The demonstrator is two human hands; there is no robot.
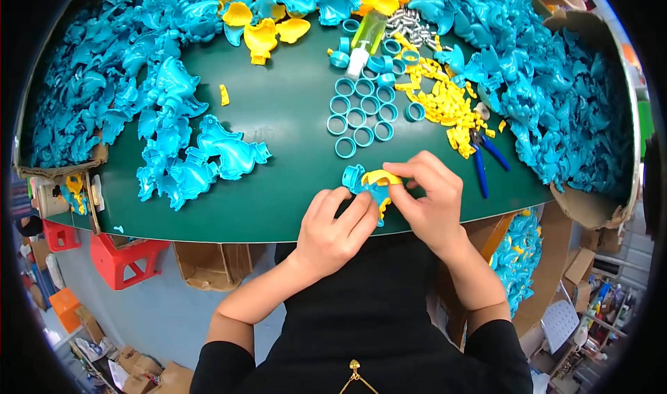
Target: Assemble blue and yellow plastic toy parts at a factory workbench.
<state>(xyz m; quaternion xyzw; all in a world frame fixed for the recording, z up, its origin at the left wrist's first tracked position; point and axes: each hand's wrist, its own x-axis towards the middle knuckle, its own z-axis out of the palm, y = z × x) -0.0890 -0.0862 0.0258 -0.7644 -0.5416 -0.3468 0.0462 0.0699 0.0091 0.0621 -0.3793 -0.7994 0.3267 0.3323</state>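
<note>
Near the front edge of the green table, a blue plastic shell piece is gripped in the fingers of my left hand. A curved yellow plastic piece lies against that shell, pinched between the thumb and forefinger of my right hand. More yellow shows low on the shell, beside my left fingertips. My fingers cover much of both parts. Just beyond my hands, several blue rings stand grouped on the tabletop.
Heaps of blue shells lie left, with more in a cardboard box at right. Small yellow parts, blue-handled pliers, metal pins, a green bottle and yellow shells lie beyond. A red stool stands below left.
</note>
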